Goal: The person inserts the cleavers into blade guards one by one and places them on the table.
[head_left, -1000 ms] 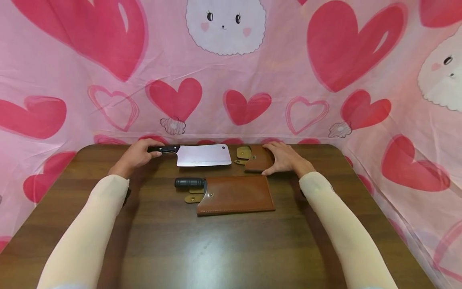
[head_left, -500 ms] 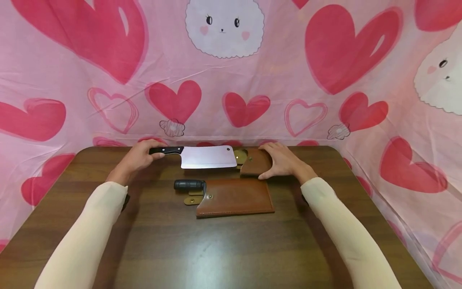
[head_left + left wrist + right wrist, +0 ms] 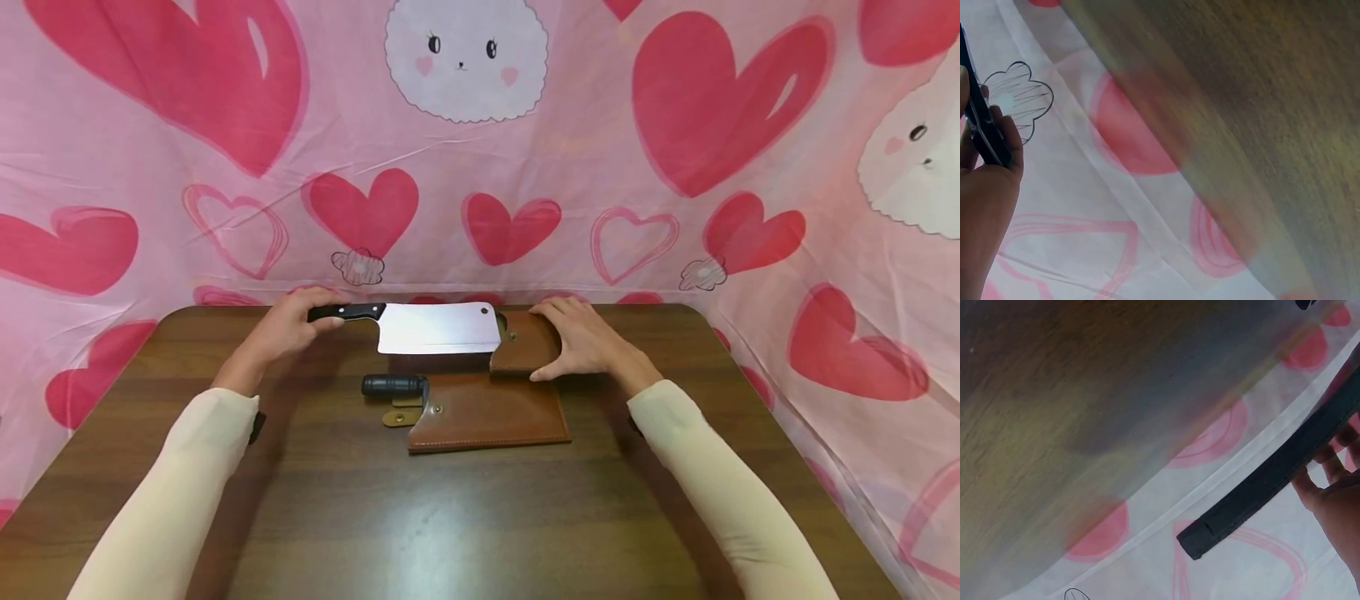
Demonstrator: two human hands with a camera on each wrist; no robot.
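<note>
The sleeves (image 3: pixel 176 483) are long, plain and cream.

My head feed looked forward and down from above the table (image 3: pixel 450 525), with cloth (image 3: pixel 442 150) filling its upper half. My left wrist camera peered closely past the left hand (image 3: pixel 991 194) at frame left; my right one, past the right hand (image 3: pixel 1338 497) at frame right. Both shared table and cloth, slanted.

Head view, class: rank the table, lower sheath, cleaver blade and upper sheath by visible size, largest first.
1. Table
2. Lower sheath
3. Cleaver blade
4. Upper sheath, partly covered by the right hand
</note>
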